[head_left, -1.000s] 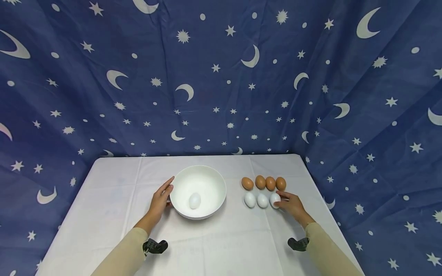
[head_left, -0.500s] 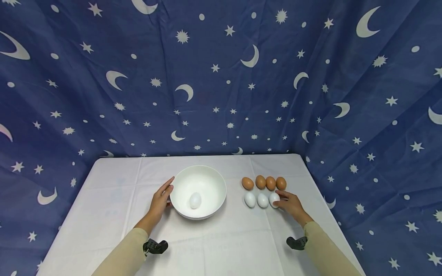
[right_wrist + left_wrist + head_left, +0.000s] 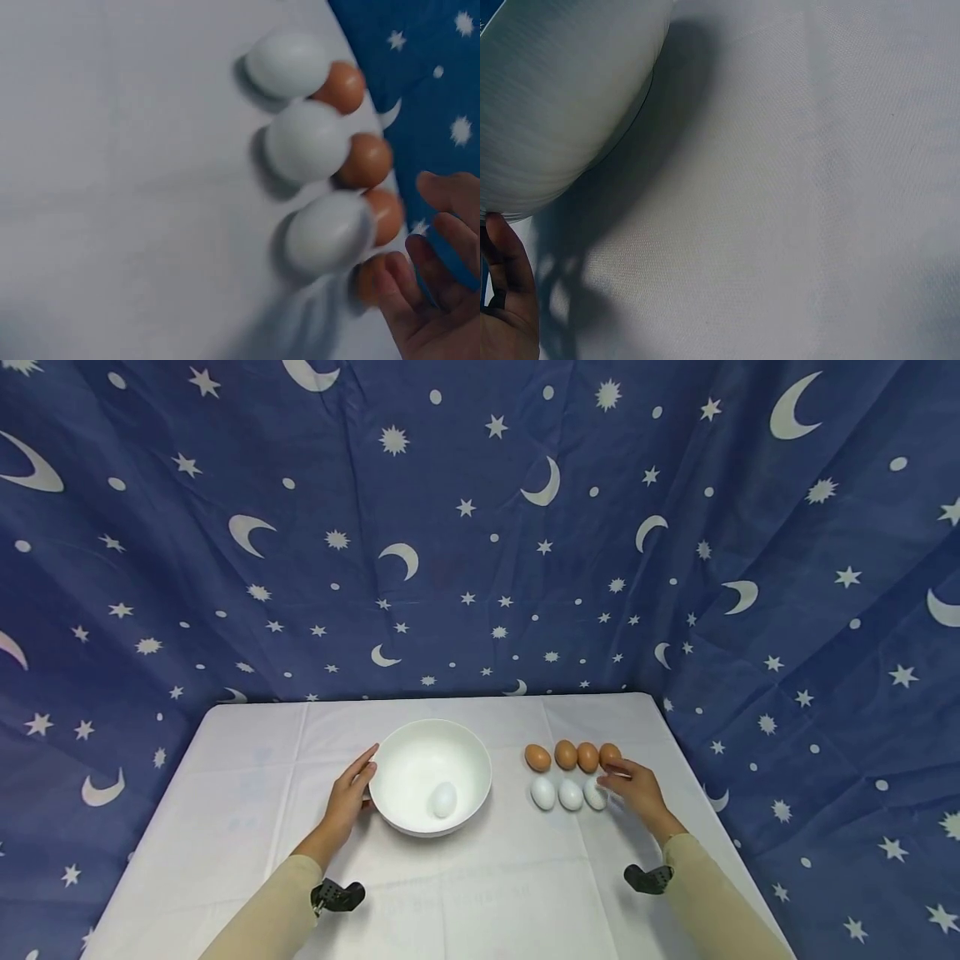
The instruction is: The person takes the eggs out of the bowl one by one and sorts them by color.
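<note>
In the head view my left hand (image 3: 347, 798) rests at the left side of a white bowl (image 3: 474, 752), fingers extended along its outer wall. The left wrist view shows a digit touching the underside of the bowl (image 3: 562, 97). Inside the bowl lies one white egg (image 3: 444, 799). My right hand (image 3: 637, 790) hovers over the right end of two egg rows, its fingers spread and holding nothing. Below the fingertips is the rightmost white egg (image 3: 595, 795); just beyond them, the rightmost brown egg (image 3: 609, 753) is partly covered by the fingers (image 3: 394, 292).
Two more white eggs (image 3: 543, 794) lie left of the hand, with several brown eggs (image 3: 566, 755) in a row behind them. White cloth covers the table (image 3: 480, 893). A blue curtain (image 3: 450, 510) with moons and stars hangs behind and along the sides.
My right hand has let go of the rightmost white egg and moved up and away toward the brown row. The egg in the bowl has rolled right. My left hand stays put.
</note>
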The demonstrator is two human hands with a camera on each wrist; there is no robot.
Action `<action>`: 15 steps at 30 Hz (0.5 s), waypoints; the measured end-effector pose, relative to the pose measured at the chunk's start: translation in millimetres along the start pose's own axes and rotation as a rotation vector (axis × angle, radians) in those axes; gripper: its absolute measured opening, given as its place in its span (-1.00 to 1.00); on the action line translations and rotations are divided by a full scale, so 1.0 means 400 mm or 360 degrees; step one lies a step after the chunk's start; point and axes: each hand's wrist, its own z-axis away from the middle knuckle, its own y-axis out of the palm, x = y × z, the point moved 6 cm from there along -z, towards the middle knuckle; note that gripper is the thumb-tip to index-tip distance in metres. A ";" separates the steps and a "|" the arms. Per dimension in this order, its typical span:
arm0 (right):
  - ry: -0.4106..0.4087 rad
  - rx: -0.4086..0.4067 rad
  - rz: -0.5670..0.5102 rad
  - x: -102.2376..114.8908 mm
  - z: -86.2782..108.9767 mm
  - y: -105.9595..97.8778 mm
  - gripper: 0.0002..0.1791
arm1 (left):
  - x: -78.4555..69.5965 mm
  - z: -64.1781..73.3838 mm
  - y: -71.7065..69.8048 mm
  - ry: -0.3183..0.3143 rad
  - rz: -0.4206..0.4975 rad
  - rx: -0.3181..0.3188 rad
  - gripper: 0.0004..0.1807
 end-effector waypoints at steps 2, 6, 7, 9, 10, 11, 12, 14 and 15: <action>-0.0090 -0.0057 0.0017 0.050 -0.002 -0.005 -0.45 | 0.000 0.000 0.001 -0.0005 -0.0001 -0.0007 -0.49; -0.0208 -0.0067 0.0019 0.157 0.004 0.034 -0.54 | -0.003 0.000 0.005 -0.0001 -0.0013 0.0006 -0.49; -0.0226 -0.0045 0.0012 0.182 0.008 0.053 -0.55 | -0.005 0.000 0.006 0.0001 -0.0014 0.0011 -0.49; -0.0256 0.0022 -0.0001 0.227 0.015 0.103 -0.55 | -0.007 0.001 0.006 0.0004 -0.0019 0.0016 -0.49; -0.0265 0.0056 -0.0001 0.247 0.020 0.132 -0.54 | -0.008 0.001 0.006 0.0003 -0.0020 0.0014 -0.49; -0.0277 0.0091 -0.0007 0.263 0.024 0.161 -0.54 | -0.008 0.000 0.005 0.0002 -0.0022 0.0012 -0.48; -0.0298 0.0122 -0.0001 0.280 0.029 0.191 -0.54 | -0.008 0.001 0.004 0.0003 -0.0018 0.0012 -0.48; -0.0331 0.0196 -0.0001 0.306 0.038 0.250 -0.54 | -0.009 0.001 0.003 0.0009 -0.0020 0.0011 -0.48; -0.0348 0.0220 0.0013 0.317 0.042 0.278 -0.55 | -0.009 0.002 0.003 0.0011 -0.0021 0.0012 -0.47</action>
